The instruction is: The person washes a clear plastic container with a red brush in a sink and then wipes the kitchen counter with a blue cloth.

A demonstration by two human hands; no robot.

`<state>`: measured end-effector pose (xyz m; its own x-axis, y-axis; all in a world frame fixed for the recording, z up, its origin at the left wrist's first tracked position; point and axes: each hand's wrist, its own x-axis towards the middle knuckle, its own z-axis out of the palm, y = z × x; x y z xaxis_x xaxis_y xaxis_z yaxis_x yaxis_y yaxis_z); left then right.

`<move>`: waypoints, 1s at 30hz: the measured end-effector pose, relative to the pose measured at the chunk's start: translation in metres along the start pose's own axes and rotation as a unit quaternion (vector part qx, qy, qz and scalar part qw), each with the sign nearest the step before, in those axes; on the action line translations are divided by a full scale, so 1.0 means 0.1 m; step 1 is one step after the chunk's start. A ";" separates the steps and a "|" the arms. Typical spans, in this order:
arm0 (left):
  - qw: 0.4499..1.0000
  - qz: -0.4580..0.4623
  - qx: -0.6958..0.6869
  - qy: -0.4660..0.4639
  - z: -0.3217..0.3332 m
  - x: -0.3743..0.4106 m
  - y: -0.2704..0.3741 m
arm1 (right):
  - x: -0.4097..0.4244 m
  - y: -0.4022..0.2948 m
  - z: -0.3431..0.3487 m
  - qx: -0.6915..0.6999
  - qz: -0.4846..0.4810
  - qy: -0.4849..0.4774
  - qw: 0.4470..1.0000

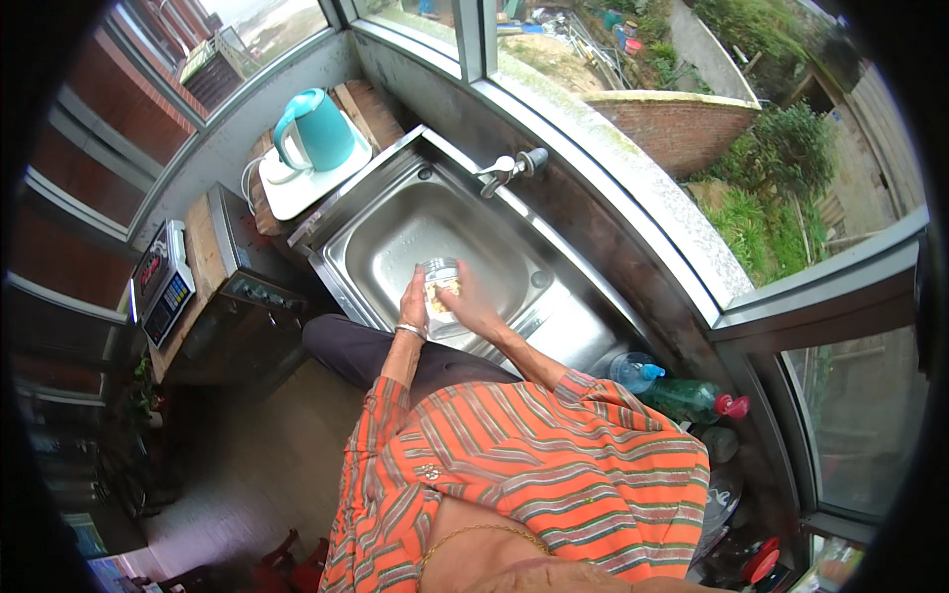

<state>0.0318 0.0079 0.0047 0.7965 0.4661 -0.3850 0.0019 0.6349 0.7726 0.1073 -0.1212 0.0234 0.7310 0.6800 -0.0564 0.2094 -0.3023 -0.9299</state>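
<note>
Over the near edge of a stainless steel sink point(400, 230), a clear jar point(442, 270) with pale yellowish pieces inside is between my two hands. My left hand point(414, 296) holds the jar's left side, with its fingers pointing up along the wall. On the other side, my right hand point(468, 296) is blurred and lies against the jar; how its fingers are placed is not clear. A metal tap point(504, 172) on the wall stands beyond the basin. Small water drops dot the basin floor.
A turquoise electric kettle point(319, 133) stands on a white tray point(285, 204) beyond the sink's left end. A digital scale point(164, 285) sits on a cabinet at left. Plastic bottles point(682, 396) crowd the right side, below the window frame point(593, 185).
</note>
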 end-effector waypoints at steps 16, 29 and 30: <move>0.981 -0.081 -0.151 -0.088 -0.04 -0.17 -0.08 | 0.17 -0.02 -0.22 -0.217 0.022 -0.022 0.976; 0.979 -0.019 -0.197 -0.039 -0.03 -0.15 -0.16 | 0.05 -0.28 -0.03 -0.144 -0.159 -0.055 0.975; 0.974 -0.025 -0.219 -0.058 -0.03 -0.17 -0.14 | 0.10 -0.33 -0.04 -0.136 -0.156 -0.072 0.976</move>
<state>0.0167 -0.0074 -0.0010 0.8654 0.3704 -0.3374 -0.1942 0.8688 0.4555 0.1102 -0.1067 0.0553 0.5105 0.8476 0.1450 0.5855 -0.2191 -0.7805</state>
